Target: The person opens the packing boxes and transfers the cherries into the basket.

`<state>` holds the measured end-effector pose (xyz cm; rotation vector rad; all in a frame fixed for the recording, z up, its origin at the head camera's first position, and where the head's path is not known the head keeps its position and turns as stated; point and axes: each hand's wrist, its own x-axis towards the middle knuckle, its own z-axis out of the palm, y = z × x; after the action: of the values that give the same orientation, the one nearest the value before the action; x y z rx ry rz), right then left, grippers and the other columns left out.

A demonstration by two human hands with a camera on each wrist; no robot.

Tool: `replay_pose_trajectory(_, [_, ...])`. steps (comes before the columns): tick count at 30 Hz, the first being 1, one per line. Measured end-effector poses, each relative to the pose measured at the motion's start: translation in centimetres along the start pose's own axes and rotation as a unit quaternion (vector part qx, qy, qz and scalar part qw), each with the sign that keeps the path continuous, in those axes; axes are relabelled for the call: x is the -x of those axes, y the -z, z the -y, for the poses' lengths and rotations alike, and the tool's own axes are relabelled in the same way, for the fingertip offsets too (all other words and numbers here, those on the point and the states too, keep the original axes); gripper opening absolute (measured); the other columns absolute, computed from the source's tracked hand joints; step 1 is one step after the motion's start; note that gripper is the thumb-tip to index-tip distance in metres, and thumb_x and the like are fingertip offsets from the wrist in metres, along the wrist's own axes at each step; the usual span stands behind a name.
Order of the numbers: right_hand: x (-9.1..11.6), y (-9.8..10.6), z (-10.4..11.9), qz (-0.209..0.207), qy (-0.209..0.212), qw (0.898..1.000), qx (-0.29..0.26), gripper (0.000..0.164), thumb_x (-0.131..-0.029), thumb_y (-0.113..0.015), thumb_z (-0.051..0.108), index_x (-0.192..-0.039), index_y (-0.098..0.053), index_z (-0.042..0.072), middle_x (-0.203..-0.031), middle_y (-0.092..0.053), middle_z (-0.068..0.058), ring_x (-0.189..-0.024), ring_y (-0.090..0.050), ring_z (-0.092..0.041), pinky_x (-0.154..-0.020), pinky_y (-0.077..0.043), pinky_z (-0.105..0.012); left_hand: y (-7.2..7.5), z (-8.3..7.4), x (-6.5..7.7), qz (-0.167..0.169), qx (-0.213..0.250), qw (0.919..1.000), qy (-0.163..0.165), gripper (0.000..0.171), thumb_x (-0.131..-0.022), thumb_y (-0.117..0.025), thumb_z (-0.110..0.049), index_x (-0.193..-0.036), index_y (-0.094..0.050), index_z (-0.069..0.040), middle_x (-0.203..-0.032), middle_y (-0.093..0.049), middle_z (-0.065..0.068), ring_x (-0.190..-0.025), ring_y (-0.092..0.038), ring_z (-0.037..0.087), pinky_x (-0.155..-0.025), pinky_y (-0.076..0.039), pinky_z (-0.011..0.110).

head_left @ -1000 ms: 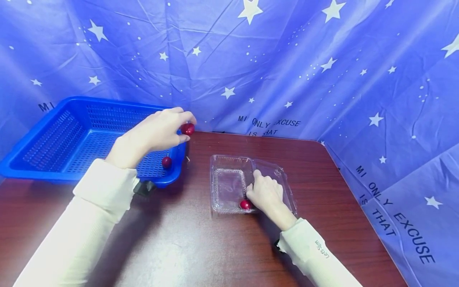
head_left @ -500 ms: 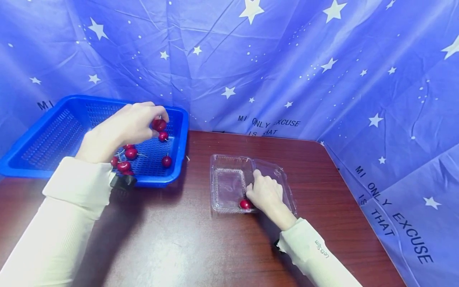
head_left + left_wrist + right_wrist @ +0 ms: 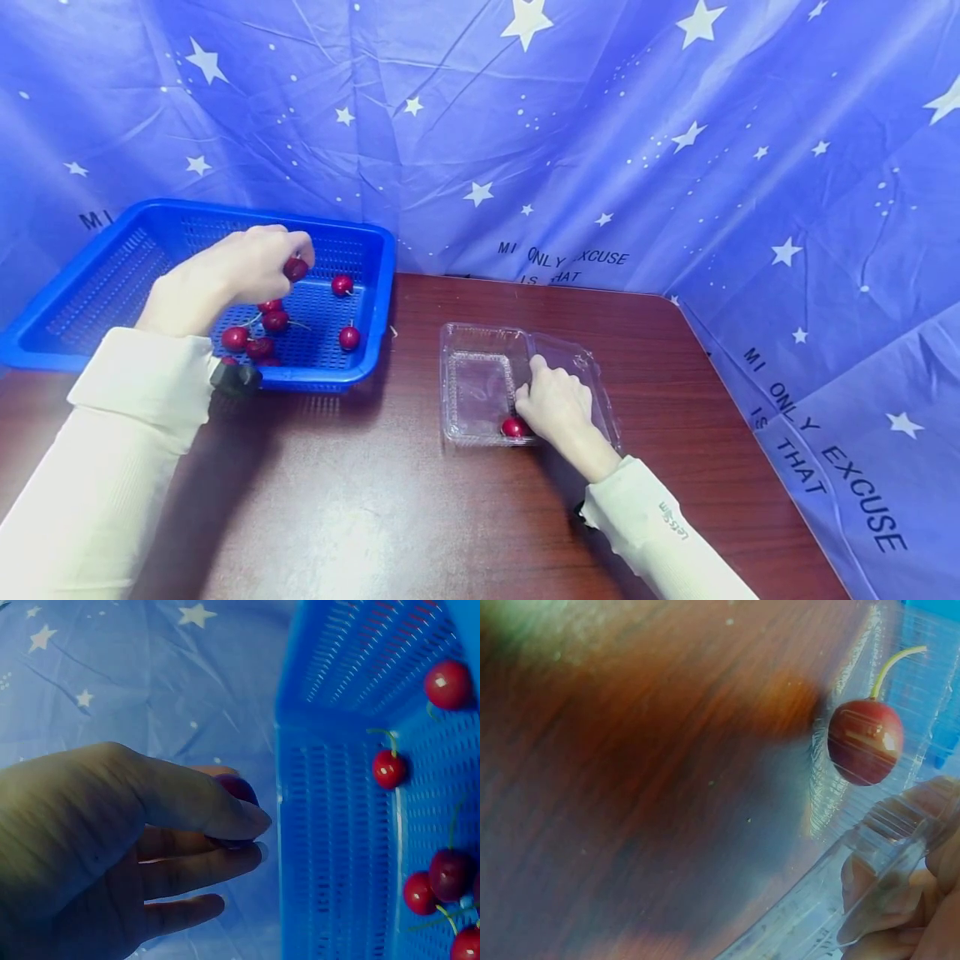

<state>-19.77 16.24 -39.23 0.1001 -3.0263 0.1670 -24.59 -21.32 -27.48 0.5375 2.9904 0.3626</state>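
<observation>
Above the blue basket, my left hand pinches a dark red cherry between thumb and fingers; its other fingers extend below, as the left wrist view shows. Inside the basket lie several cherries with stems, among them a cherry near the right wall and another cherry beneath my hand. My right hand grips the edge of a clear plastic box where its lid folds off to the right. One cherry with a yellow-green stem sits in the box's near right corner.
The box's open lid lies to the right, partly behind my hand. Basket and box stand on a dark red wooden table. A blue star-printed cloth hangs behind the table and along its right side. A small stem piece lies beside the basket.
My left hand has moved left with its cherry, from the basket's right rim to over its middle. Cherries that the arm hid have come into view. My right hand stays put.
</observation>
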Motion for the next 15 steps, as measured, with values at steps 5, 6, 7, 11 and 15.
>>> replay_pose_trajectory(5, [0.0, 0.1, 0.1, 0.005, -0.004, 1.0, -0.001, 0.018, -0.079, -0.057, 0.023, -0.084, -0.052, 0.006, -0.076, -0.071, -0.024, -0.065, -0.064, -0.043, -0.049, -0.048, -0.053, -0.5, 0.8, 0.1, 0.014, 0.011, 0.9998, 0.009, 0.036, -0.071, -0.055, 0.011, -0.105, -0.058, 0.001, -0.093, -0.06, 0.021, -0.089, -0.053, 0.037, -0.074, -0.047, 0.052])
replay_pose_trajectory(6, [0.0, 0.1, 0.1, 0.006, -0.005, 1.0, 0.0, 0.018, -0.079, -0.057, 0.023, -0.084, -0.052, 0.006, -0.076, -0.071, -0.024, -0.066, -0.064, -0.043, -0.049, -0.049, -0.053, -0.5, 0.8, 0.1, 0.015, 0.013, 0.9998, 0.01, 0.034, -0.071, -0.056, 0.011, -0.103, -0.058, 0.0, -0.091, -0.06, 0.02, -0.087, -0.053, 0.036, -0.073, -0.047, 0.051])
replay_pose_trajectory(7, [0.0, 0.1, 0.1, 0.007, -0.006, 1.0, 0.0, 0.018, -0.079, -0.057, 0.023, -0.085, -0.052, 0.006, -0.076, -0.071, -0.024, -0.066, -0.064, -0.043, -0.049, -0.049, -0.053, -0.6, 0.9, 0.1, 0.017, 0.014, 0.9997, 0.01, 0.033, -0.072, -0.056, 0.011, -0.102, -0.058, 0.0, -0.09, -0.06, 0.02, -0.086, -0.053, 0.036, -0.072, -0.047, 0.051])
replay_pose_trajectory(11, [0.0, 0.2, 0.1, 0.011, -0.007, 1.0, 0.002, 0.019, -0.08, -0.057, 0.023, -0.086, -0.052, 0.006, -0.076, -0.071, -0.024, -0.066, -0.064, -0.042, -0.049, -0.049, -0.053, -0.8, 1.0, 0.2, 0.019, 0.01, 0.9997, 0.014, 0.026, -0.073, -0.062, 0.007, -0.098, -0.057, 0.0, -0.086, -0.06, 0.019, -0.083, -0.053, 0.035, -0.072, -0.046, 0.052])
replay_pose_trajectory(15, [0.0, 0.1, 0.1, 0.011, -0.006, 1.0, 0.002, 0.019, -0.08, -0.057, 0.023, -0.086, -0.053, 0.006, -0.076, -0.071, -0.024, -0.066, -0.064, -0.042, -0.049, -0.048, -0.052, -1.2, 1.0, 0.4, 0.021, -0.001, 0.9987, 0.046, 0.022, -0.074, -0.069, -0.003, -0.093, -0.058, -0.002, -0.085, -0.062, 0.019, -0.08, -0.056, 0.037, -0.07, -0.048, 0.056])
